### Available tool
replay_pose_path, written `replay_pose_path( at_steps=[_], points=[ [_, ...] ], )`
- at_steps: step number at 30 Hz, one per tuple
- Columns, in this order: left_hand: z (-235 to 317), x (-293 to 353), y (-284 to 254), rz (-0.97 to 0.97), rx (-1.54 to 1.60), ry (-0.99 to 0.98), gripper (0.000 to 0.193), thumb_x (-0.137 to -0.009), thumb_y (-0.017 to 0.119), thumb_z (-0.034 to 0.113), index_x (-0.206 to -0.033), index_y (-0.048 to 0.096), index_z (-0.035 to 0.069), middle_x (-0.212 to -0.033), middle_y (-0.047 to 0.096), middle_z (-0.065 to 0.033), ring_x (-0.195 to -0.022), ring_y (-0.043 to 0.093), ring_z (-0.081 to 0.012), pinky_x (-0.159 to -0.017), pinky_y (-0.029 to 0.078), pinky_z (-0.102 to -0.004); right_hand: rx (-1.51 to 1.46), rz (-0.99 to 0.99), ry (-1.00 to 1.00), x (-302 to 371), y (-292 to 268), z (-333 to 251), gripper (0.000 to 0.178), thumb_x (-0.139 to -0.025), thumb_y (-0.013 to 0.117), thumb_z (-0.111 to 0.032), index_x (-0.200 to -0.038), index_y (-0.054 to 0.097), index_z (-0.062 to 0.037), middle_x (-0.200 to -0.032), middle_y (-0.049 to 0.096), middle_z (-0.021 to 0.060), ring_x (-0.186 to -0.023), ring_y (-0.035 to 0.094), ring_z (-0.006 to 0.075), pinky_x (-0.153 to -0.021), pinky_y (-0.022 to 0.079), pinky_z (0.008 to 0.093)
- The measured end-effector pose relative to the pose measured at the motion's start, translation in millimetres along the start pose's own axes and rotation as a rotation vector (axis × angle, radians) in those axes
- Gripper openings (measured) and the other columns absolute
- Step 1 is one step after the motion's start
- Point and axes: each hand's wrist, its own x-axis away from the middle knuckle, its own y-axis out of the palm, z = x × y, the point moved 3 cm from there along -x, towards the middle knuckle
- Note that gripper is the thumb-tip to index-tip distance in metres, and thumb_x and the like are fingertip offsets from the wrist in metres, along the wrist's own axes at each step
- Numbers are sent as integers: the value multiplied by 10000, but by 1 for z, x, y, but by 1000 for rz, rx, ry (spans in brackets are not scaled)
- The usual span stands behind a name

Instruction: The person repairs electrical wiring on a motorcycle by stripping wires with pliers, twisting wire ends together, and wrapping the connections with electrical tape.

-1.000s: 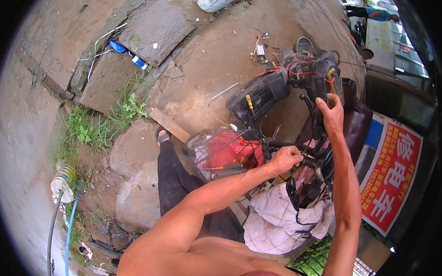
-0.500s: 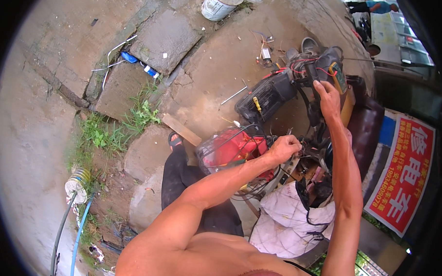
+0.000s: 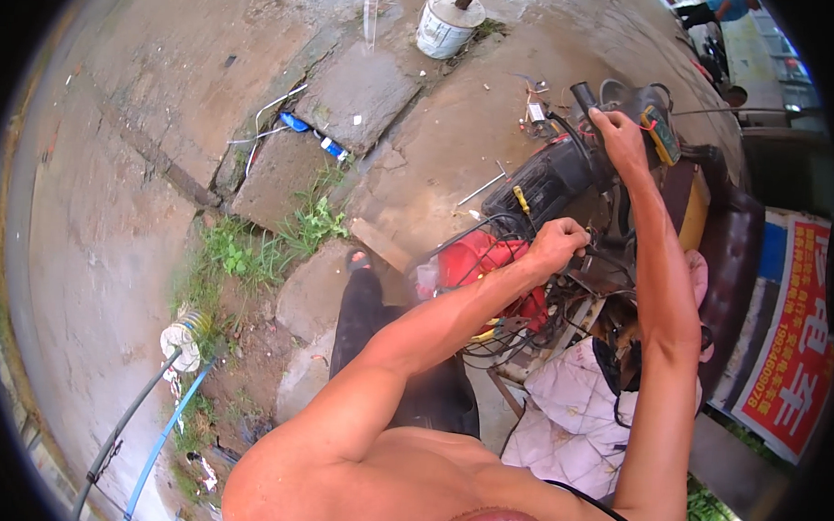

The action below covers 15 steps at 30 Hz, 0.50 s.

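My right hand [image 3: 619, 137] is closed round a black handlebar grip [image 3: 584, 97] on a partly stripped electric scooter; the grip's far end sticks out past the fingers. Closer to me, my left hand [image 3: 560, 247] is pinched beside the wiring [image 3: 594, 237] at the front of the scooter. What its fingertips hold, if anything, is too small to make out. Left of that hand lies a red body panel [image 3: 472, 262] among black cables. A yellow-handled screwdriver [image 3: 522, 200] rests on the black plastic housing [image 3: 553, 173]. Beyond my right hand sits a yellow-green multimeter [image 3: 660, 138].
A quilted pale cover [image 3: 568, 404] drapes the near side of the scooter. The dark seat [image 3: 735, 226] is on the right, beside a red sign [image 3: 795, 347]. A metal rod [image 3: 482, 189] lies on the concrete. Far off are a white bucket [image 3: 446, 27] and a person [image 3: 724, 9].
The view has shifted, so the scene sits further right. Both hands have moved away from me, and the handlebar grip now shows beyond my right fingers.
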Motion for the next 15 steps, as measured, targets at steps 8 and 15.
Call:
replay_pose_path(
  at_steps=[8, 15],
  points=[
    [6, -10, -9, -75, -31, -80, 142, -928, 685, 183, -937, 680, 41, -754, 660, -17, -566, 502, -80, -486, 366, -263, -147, -153, 47, -12, 6, 29, 449, -943, 639, -433, -983, 718, 7, -827, 692, 96, -776, 627, 182, -736, 479, 357],
    [7, -20, -12, -195, -57, -95, 134, -928, 676, 157, -904, 668, 26, -767, 661, -31, -636, 541, -94, -561, 415, -266, 371, 28, 62, 10, -10, -47, 433, -782, 816, -297, -1027, 568, -40, -988, 666, 148, -971, 645, 389, -833, 491, 460]
  ],
)
